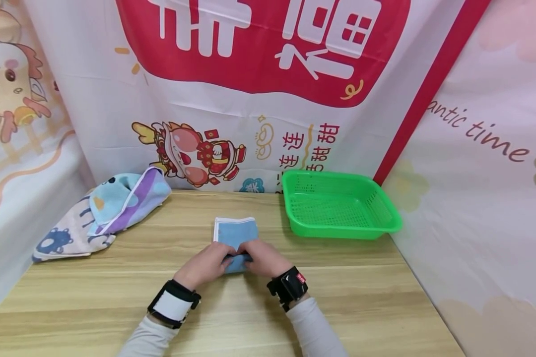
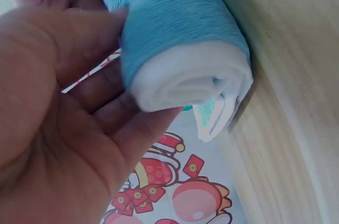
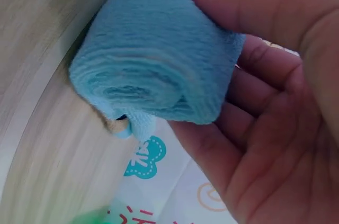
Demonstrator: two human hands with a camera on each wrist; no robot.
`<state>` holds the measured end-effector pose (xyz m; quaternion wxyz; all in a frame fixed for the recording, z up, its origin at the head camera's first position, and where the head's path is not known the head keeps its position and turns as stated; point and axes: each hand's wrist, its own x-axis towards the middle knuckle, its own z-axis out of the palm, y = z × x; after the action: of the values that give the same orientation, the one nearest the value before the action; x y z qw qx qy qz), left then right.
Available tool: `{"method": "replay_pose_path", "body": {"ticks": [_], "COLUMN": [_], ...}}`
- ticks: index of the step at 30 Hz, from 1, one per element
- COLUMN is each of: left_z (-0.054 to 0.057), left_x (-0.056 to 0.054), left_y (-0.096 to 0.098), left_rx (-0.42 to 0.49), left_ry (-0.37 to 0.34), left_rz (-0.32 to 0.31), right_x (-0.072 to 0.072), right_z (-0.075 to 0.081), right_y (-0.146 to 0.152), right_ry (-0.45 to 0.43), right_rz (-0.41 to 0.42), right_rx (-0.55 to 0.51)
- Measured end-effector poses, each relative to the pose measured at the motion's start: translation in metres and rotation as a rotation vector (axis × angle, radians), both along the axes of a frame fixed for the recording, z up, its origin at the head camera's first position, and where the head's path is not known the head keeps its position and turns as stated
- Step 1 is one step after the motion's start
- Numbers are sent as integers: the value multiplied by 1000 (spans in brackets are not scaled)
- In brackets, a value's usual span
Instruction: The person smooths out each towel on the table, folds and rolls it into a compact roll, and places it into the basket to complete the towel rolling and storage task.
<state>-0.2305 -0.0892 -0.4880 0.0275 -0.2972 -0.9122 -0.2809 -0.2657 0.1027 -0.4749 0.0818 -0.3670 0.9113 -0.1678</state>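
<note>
A blue towel (image 1: 237, 233) with a white edge lies on the table, its near part rolled up and a flat strip stretching away toward the back. My left hand (image 1: 207, 265) grips the left end of the roll, thumb on top and fingers on its far side. In the left wrist view the end of the rolled towel (image 2: 185, 70) shows a white spiral. My right hand (image 1: 264, 258) holds the other end the same way. The right wrist view shows tight blue layers at that end of the towel (image 3: 143, 81), with the right thumb (image 3: 228, 7) pressing on top.
At the back right of the wooden table (image 1: 339, 297) stands a green plastic basket (image 1: 339, 230). Patterned towels (image 1: 129, 198) lie loosely heaped at the back left. Printed cloth (image 1: 232, 109) hangs behind the table and along both sides.
</note>
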Motion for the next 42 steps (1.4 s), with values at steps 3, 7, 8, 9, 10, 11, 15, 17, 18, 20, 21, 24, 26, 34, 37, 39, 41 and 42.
{"method": "replay_pose_path", "body": {"ticks": [3, 7, 8, 9, 10, 11, 15, 17, 18, 20, 21, 24, 26, 34, 37, 39, 41, 42], "left_z": [0, 1, 1, 1, 2, 2, 0, -3, -4, -6, -7, -9, -9, -7, -3, 0, 4, 6], "left_x": [0, 0, 0, 0, 0, -1, -3, -5, -5, -7, -9, -15, -20, -35, -30, -25, -20, -18], "left_y": [1, 2, 3, 3, 3, 3, 4, 5, 5, 6, 6, 7, 8, 14, 18, 20, 22, 23], "left_rx": [-3, 6, 8, 10, 12, 17, 5, 4, 4, 8, 11, 18, 20, 0, -24, -25, -38, -52], "left_ry": [13, -29, -48, -65, -83, -97, -71, -44, -36, -25, -26, -73, -103, -106, -25, 36, 75, 88], "left_rz": [-8, 2, 5, 11, 14, 14, 7, -1, 0, 4, 8, 38, 74, 298, 344, 347, 328, 316], "right_x": [0, -1, -2, -2, -3, -4, -9, -11, -12, -11, -10, -4, 3, 18, 11, 4, -2, -5], "right_z": [2, 2, 1, 1, 1, 1, -3, -5, -6, -5, -4, 3, 9, 7, -2, -7, -11, -12], "right_y": [0, 2, 2, 3, 5, 6, 10, 11, 11, 10, 8, 3, 0, -13, -12, -10, -7, -6], "right_ry": [-24, -59, -68, -73, -79, -84, -112, -126, -130, -135, -126, -39, 66, 377, 350, 297, 256, 242], "right_rz": [13, 33, 37, 42, 44, 46, 47, 40, 36, 16, -2, -60, -89, -111, -126, -134, -130, -130], "right_rx": [1, -4, -5, -7, -11, -14, -39, -49, -55, -65, -68, -65, -36, 145, 130, 98, 62, 49]}}
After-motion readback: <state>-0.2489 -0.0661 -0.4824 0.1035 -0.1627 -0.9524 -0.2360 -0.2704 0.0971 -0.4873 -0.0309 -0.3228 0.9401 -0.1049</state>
